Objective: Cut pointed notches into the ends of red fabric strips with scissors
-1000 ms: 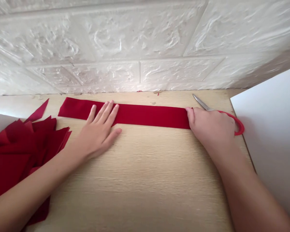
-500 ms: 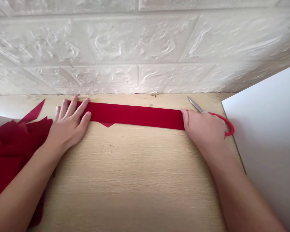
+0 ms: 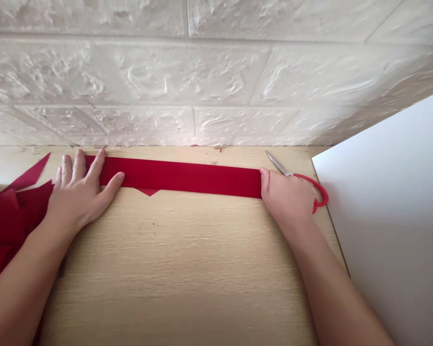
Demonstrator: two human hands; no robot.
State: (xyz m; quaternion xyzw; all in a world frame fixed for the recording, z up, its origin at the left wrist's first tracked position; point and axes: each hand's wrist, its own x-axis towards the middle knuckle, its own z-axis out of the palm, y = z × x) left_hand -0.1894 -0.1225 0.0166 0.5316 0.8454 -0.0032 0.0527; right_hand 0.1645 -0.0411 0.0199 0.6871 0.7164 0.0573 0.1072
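Note:
A long folded red fabric strip (image 3: 187,177) lies flat across the far side of the wooden table (image 3: 187,259), close to the wall. My left hand (image 3: 80,190) rests flat on the strip's left end, fingers stretched out. At the strip's right end my right hand (image 3: 286,197) is curled, thumb against the fabric edge. Red-handled scissors (image 3: 303,180) lie just behind that hand, blades pointing toward the wall. A small red point of cloth sticks out under the strip's near edge.
A pile of red fabric pieces (image 3: 7,216) sits at the table's left edge. A white board (image 3: 389,216) stands along the right edge. A white brick-textured wall (image 3: 202,77) backs the table.
My left hand slid leftward along the strip from its middle to its left end. My right hand stayed at the right end. The camera shifted slightly.

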